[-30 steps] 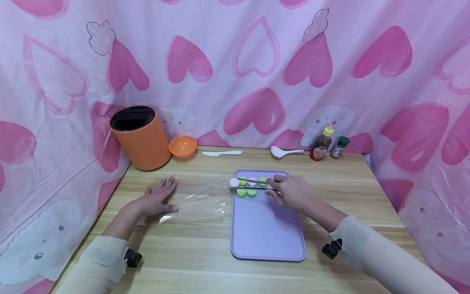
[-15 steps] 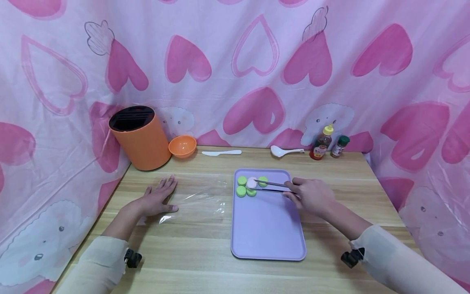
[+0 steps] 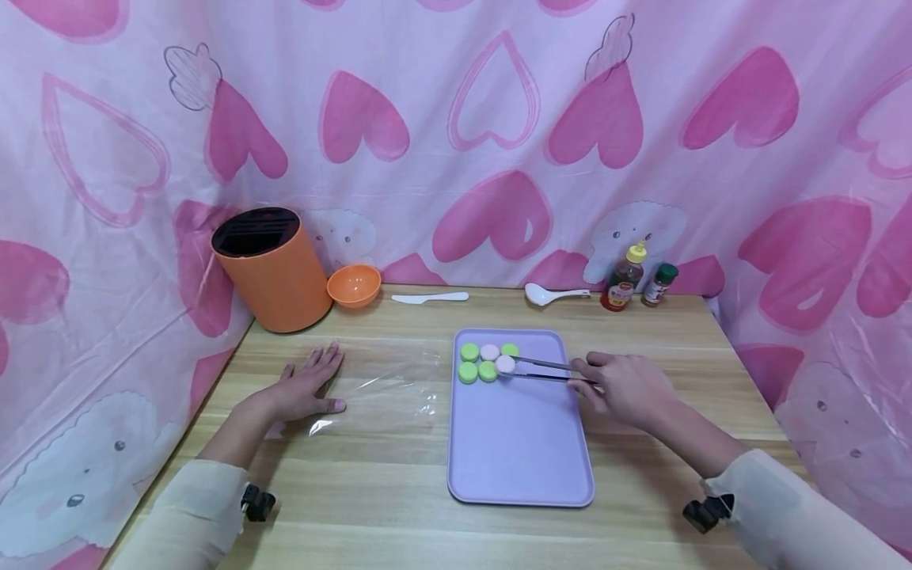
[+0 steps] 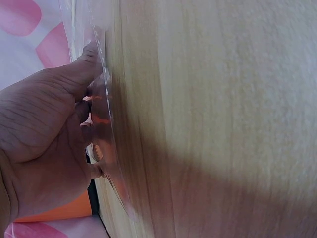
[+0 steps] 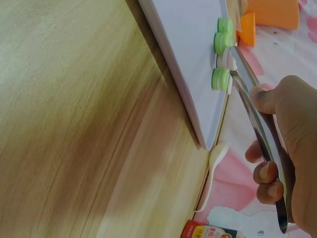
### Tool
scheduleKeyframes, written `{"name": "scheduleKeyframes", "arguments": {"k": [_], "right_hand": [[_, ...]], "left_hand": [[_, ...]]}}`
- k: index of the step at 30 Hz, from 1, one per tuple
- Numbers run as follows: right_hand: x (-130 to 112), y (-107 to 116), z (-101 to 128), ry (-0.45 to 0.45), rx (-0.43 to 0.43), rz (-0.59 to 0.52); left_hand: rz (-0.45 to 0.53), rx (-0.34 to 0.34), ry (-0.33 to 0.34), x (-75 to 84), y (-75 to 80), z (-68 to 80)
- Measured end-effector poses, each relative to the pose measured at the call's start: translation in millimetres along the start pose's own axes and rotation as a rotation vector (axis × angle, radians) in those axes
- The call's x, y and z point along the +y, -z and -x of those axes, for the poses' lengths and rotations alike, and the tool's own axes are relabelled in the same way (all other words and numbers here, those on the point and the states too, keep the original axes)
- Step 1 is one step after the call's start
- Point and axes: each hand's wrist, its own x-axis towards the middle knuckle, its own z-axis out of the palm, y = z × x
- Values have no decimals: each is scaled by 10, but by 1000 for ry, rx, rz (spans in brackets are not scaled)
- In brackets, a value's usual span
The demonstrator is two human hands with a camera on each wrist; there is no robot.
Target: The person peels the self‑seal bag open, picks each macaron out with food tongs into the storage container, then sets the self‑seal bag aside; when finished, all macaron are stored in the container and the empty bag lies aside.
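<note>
My right hand (image 3: pixel 630 386) grips metal tongs (image 3: pixel 545 376) over the lavender tray (image 3: pixel 520 451). Between the tong tips is a pale pink macaron (image 3: pixel 505 364), just right of a green macaron (image 3: pixel 488 371). Several green macarons and another pale pink macaron (image 3: pixel 489 352) sit grouped at the tray's far left corner. In the right wrist view, thumb and curled fingers hold the tongs (image 5: pixel 270 148), whose tips touch the pale macaron (image 5: pixel 227 59). My left hand (image 3: pixel 302 388) lies spread on a clear plastic sheet or bag (image 3: pixel 392 388), left of the tray; the left wrist view shows the plastic's edge (image 4: pixel 106 94).
Along the table's back edge stand an orange knife block (image 3: pixel 278 277), an orange bowl (image 3: pixel 355 286), a white plastic knife (image 3: pixel 431 298), a white spoon (image 3: pixel 552 295), a yellow-capped sauce bottle (image 3: pixel 622 281) and a green-capped spice jar (image 3: pixel 659 286). A pink heart-print curtain (image 3: pixel 399 206) hangs behind.
My right hand has drawn the tongs and the pale macaron from the tray's left edge rightward, over the other macarons, to the right end of the near row. My left hand stays put.
</note>
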Motion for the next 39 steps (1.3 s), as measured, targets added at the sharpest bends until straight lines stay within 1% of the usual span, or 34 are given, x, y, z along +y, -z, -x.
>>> {"name": "scheduleKeyframes", "arguments": {"k": [11, 16, 21, 33, 39], "right_hand": [[35, -6, 41, 17, -13, 43], [30, -45, 41, 47, 0, 51], [39, -96, 48, 58, 18, 72], [58, -133, 104, 48, 41, 60], [78, -140, 135, 59, 85, 39]], "left_hand": [[2, 6, -7, 18, 15, 10], [-8, 10, -16, 11, 7, 6], [-11, 12, -20, 12, -1, -2], [-6, 7, -11, 7, 0, 1], [-6, 4, -2, 8, -6, 7]]}}
